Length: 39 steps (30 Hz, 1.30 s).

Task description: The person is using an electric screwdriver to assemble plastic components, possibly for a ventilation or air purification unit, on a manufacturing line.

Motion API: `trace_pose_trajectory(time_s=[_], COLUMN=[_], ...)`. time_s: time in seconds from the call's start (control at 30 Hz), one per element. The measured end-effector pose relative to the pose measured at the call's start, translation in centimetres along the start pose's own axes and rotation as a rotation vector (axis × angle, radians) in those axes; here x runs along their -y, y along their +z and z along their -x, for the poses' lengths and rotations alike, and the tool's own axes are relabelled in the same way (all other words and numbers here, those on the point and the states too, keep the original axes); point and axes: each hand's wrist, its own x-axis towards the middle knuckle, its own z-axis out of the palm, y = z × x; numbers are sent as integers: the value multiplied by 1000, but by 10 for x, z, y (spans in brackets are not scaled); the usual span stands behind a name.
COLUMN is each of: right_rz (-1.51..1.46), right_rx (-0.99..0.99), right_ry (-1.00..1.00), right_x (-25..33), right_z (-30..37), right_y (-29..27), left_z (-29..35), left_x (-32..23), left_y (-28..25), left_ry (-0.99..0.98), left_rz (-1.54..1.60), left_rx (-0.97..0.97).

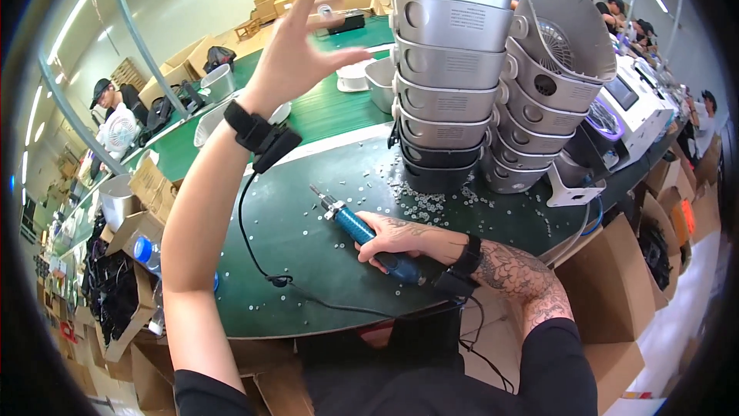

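My left hand is raised over the far side of the table, its thumb and fingers spread with nothing between them. My right hand is wrapped round a blue electric screwdriver, which lies low over the dark green table with its tip toward the far left. Beyond the right hand, small screws are scattered on the tabletop. A tall stack of silver-grey plastic housings with darker ones at its bottom stands just past them. Beside it rises a second, leaning stack.
A green conveyor belt runs behind the table, carrying grey and white parts. Cardboard boxes crowd the right side. A cable from my wrist straps crosses the table. At the left stands a water bottle; several people work farther off.
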Motion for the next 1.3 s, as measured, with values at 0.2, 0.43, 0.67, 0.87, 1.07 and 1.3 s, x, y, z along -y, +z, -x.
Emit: trace_pose_trajectory(time_s=[0.2,0.43,0.67,0.87,1.07,1.3], right_rz=[1,115,748,1199,1321,1154], right_rx=[24,-21,-249,-407,-485,-579], right_ry=[-40,-47,-180,-279,-319,-664], right_x=[6,8,6,8,34,100], right_z=[-2,2,9,14,32,83], right_y=[9,10,19,27,30,-62], left_z=[-165,-162,-144,-145,-142,-152], left_x=[-115,-84,-113,-111,-97,-108], left_y=[-26,15,14,14,12,16], left_ry=[-190,15,-106,-53,51,-220], left_rz=[-312,-21,-26,-185,-295,-71], left_rx=[173,590,540,449,388,554])
